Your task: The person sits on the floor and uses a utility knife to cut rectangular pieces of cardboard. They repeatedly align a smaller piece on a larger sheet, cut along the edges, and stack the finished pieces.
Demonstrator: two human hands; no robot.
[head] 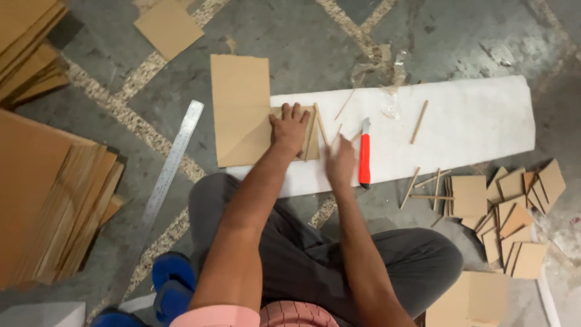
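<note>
My left hand [290,126] lies flat, fingers spread, on a small cardboard piece [308,136] at the edge of a larger cardboard sheet [240,109]. Thin cardboard strips [321,123] lean against that small piece. My right hand [341,162] is blurred, hovering just right of the piece and left of a red utility knife [364,156]; whether it holds a strip is unclear. Everything rests on a white foam mat [460,121] on the floor.
A steel ruler [172,160] lies left of my knee. Stacks of cardboard sheets [45,194] fill the left side. Several cut cardboard squares [511,212] and loose strips [423,184] lie at the right. A crumpled clear plastic wrapper [390,91] sits on the mat.
</note>
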